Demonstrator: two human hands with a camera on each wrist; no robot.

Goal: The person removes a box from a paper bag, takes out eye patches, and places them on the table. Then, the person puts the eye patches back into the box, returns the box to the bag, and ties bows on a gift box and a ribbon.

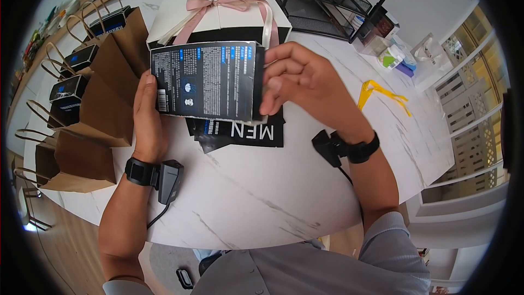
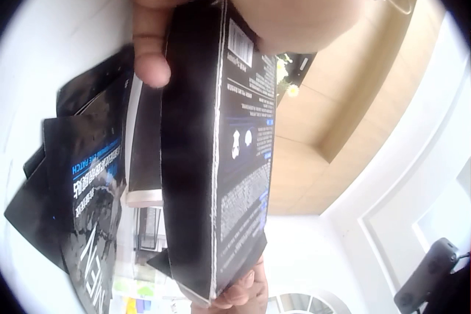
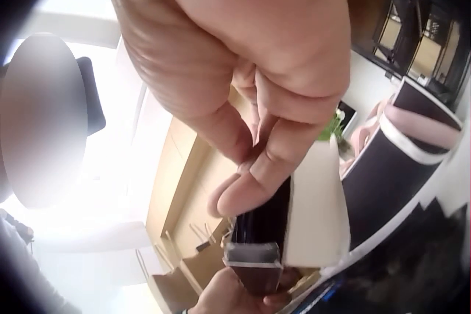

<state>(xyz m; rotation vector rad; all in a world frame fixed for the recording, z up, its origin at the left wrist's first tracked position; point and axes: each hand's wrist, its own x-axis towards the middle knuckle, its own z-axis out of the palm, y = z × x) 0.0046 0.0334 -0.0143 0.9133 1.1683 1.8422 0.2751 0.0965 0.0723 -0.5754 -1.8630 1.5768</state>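
A black box [image 1: 207,81] with small white and blue print is held up over the table. My left hand [image 1: 148,123] grips its left end, thumb and fingers on opposite sides, as the left wrist view also shows. At the box's right end, my right hand [image 1: 305,87] pinches the dark end flap between thumb and fingers. A pale inner side flap [image 3: 316,207] stands out beside those fingers in the right wrist view. Below the box lie several black sachets [image 1: 262,133] marked "MEN", partly hidden by it.
Several brown paper bags [image 1: 109,106] line the left side, some with black boxes inside. Behind stands a white gift box [image 1: 234,13] with a pink ribbon. A black mesh rack [image 1: 322,5] is at the back; a yellow strap [image 1: 385,93] lies right.
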